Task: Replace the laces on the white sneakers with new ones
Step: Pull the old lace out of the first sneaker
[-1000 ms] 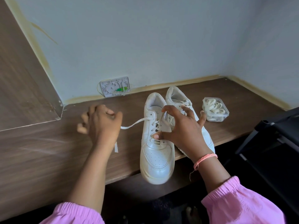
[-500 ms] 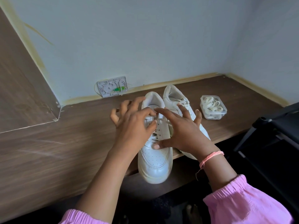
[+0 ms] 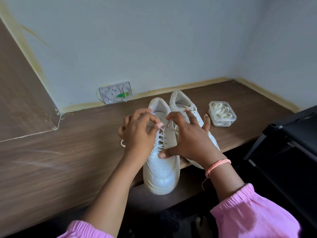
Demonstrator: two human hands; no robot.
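Two white sneakers stand side by side on the wooden table (image 3: 68,165), toes toward me. The near sneaker (image 3: 161,172) overhangs the table's front edge; the far sneaker (image 3: 181,103) lies behind my right hand. My left hand (image 3: 139,133) pinches the white lace (image 3: 162,130) near the top eyelets of the near sneaker, and a loose lace end (image 3: 122,143) hangs by its wrist. My right hand (image 3: 190,140) spreads over the same sneaker, thumb pressing the tongue's lower part, index fingertip at the lace near the top.
A clear plastic box (image 3: 222,113) holding coiled white laces sits to the right of the sneakers. A white wall plate (image 3: 115,92) with a green part is at the wall behind. A black frame (image 3: 291,145) stands at the right, beyond the table's edge.
My left hand, which was pulling the lace out to the left a second ago, has come back over the near sneaker and now pinches the lace at the top eyelets. My right hand stayed on the shoe.
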